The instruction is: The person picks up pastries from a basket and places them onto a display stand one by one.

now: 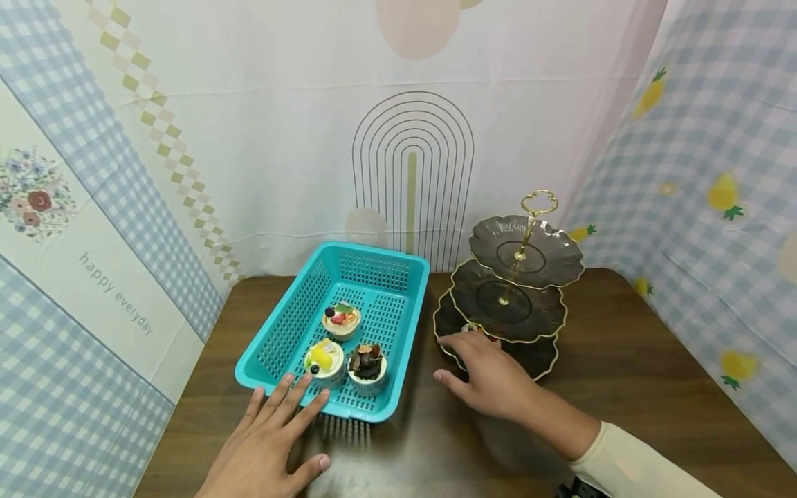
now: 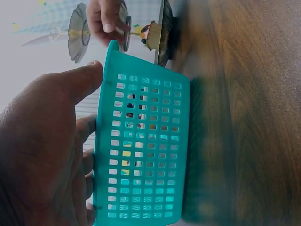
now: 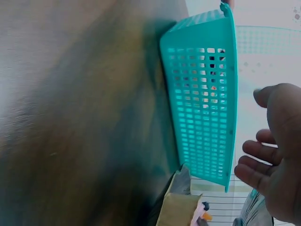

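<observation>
My left hand (image 1: pixel 264 436) lies with spread fingers over the near edge of a turquoise basket (image 1: pixel 414 304). Inside it are a strawberry-topped cupcake (image 1: pixel 341 321), a yellow-topped cupcake (image 1: pixel 324 360) and a chocolate-topped cupcake (image 1: pixel 367 366). On the right stands a three-tier cake stand (image 1: pixel 526 249) with dark, gold-edged plates. Another cupcake (image 2: pixel 153 36) sits upright on its bottom plate. Close to that cupcake, my right hand (image 1: pixel 492 377) hovers with loosely bent fingers holding nothing. From the head view it hides most of the cupcake; the right wrist view shows a gap between them.
A brown wooden table (image 1: pixel 398 456) bears the basket and the stand. Behind it hangs a pale printed cloth (image 1: pixel 280 173); a checked cloth with fruit prints (image 1: pixel 703 228) closes off the right side. The stand's upper plates overhang the bottom one.
</observation>
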Tool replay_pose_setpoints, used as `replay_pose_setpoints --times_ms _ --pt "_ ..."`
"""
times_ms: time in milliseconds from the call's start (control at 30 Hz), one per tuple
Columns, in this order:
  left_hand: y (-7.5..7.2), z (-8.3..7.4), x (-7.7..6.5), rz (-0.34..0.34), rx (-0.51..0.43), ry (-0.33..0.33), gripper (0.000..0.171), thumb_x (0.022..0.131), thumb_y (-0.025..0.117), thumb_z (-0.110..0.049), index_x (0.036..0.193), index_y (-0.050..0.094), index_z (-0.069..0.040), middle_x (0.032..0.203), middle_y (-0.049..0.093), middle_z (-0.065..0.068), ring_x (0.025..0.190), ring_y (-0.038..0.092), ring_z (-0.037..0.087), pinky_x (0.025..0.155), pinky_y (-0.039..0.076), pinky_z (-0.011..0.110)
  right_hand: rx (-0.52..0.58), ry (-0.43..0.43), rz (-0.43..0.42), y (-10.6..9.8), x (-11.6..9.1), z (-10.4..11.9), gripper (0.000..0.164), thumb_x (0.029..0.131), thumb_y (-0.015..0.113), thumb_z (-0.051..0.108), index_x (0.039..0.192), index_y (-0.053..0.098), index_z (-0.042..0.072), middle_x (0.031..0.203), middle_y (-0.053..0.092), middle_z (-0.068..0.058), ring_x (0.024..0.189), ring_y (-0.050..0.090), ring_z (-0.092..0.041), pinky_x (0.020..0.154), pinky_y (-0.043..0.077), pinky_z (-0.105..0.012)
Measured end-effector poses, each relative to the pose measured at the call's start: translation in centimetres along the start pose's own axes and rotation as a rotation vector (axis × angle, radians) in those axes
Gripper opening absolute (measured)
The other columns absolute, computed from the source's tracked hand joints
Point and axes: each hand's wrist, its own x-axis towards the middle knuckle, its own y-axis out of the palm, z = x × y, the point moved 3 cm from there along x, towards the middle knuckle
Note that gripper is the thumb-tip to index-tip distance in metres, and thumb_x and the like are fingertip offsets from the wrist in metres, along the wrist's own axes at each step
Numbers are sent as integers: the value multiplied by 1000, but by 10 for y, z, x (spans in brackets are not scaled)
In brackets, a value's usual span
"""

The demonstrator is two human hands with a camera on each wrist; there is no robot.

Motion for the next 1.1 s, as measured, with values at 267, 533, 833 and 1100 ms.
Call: replay_pose_setpoints --times_ms 267,533,833,1100 --pt "1 0 -1 10 -4 -6 82 91 61 -70 159 40 -31 168 26 1 154 21 31 125 -7 42 36 -101 50 8 29 8 59 94 73 45 139 60 8 135 61 -7 130 53 -25 104 49 -48" --pt "0 0 0 11 -5 -8 81 91 61 -70 159 39 -32 168 26 1 155 19 30 125 -6 42 30 -157 114 18 52 13 64 96 68 50 142 58 6 137 60 -9 130 52 -26 105 48 -47" --pt "-1 -1 0 11 -4 -9 81 91 60 -71 159 39 -32 168 26 1 155 19 30 126 -4 44 -12 -178 235 25 71 21 64 94 67 56 139 61 9 140 59 -9 135 48 -27 113 40 -48" --pt "0 0 0 -7 11 -1 81 91 60 -71 160 38 -33 168 27 1 154 21 30 125 -8 41 -79 -181 327 34 88 38 61 93 67 57 132 67 10 133 64 -7 131 51 -28 113 39 -48"
